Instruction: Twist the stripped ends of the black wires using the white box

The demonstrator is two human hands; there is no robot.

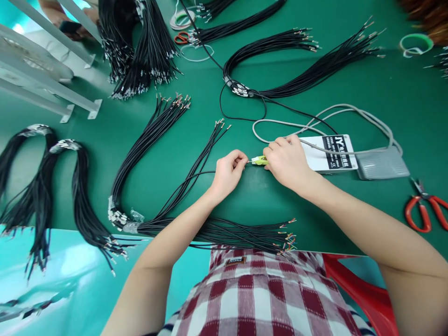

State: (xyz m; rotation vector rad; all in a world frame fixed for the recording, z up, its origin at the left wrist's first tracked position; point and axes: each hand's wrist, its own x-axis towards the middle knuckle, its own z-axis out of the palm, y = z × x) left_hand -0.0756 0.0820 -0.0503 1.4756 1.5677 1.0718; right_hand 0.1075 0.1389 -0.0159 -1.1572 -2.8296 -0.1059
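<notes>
My left hand [229, 171] pinches the end of a black cable [203, 173] near the middle of the green table. Its thin tip points right, toward the nose of a small yellow-green tool [259, 160]. My right hand [286, 161] is closed around that tool, whose rear part is hidden under the fingers. Just beyond the right hand lies a white box with a black label [339, 151]. The held cable runs back left toward a bundle of black cables [131, 163], bound with a silvery wrap at its bend.
More black cable bundles lie at the far left [80, 186], top left [143, 51] and top centre [308, 77]. A grey pedal [382, 163] and red-handled pliers [424, 205] sit right. White metal legs [45, 84] stand upper left; another person's hands [82, 28] show behind.
</notes>
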